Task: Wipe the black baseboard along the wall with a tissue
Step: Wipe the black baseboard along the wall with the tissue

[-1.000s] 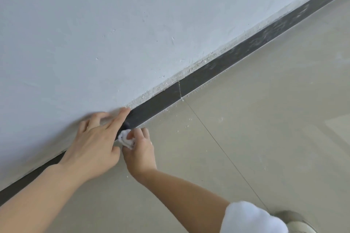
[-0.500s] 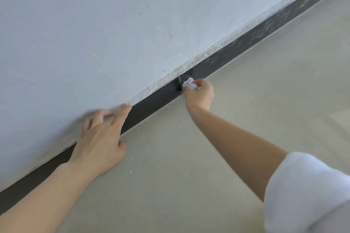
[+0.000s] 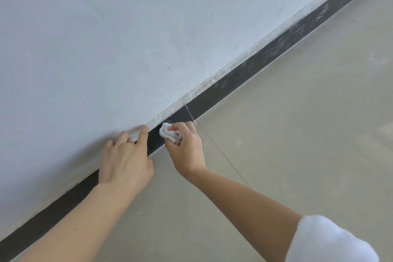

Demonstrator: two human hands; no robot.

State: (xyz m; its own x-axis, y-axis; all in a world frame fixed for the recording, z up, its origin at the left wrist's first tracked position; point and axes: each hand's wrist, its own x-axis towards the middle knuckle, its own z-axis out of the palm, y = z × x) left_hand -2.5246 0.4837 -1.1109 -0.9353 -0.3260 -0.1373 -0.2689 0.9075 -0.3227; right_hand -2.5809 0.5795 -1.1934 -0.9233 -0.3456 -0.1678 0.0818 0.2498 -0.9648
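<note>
While the baseboard point(image 3: 244, 76) runs as a narrow black strip between wall point(image 3: 127, 38) and floor point(image 3: 297, 134), I take its vertical joint point(image 3: 189, 111) as my marker. I have the right hand point(image 3: 187, 149) just on the near side of that joint, fingers curled round a crumpled white tissue point(image 3: 169, 134), with the wad pressed against the black face there. Bunching it that way, I judge, gives a firm pad that fits the strip's height without dragging on the floor.

The left hand point(image 3: 125, 161) lies a little further from the joint on the same near side, beside the right hand but not touching it. Its fingers are straight and spread, tips resting on the wall just above the strip, and it holds nothing. I read that as a brace to steady a body leaning low, and it sits over a stretch that looks evenly dark.

Beyond the joint, the strip carries pale dusty smears point(image 3: 293, 34). White crumbs lie on the floor below the rough plaster edge point(image 3: 212, 83) that runs along the strip's top. The work, as I judge it, lies mostly on that far side. A white sleeve point(image 3: 329, 240) shows on the right arm, well back from the joint. Pressing too high risks scraping more plaster loose onto the wiped face.
</note>
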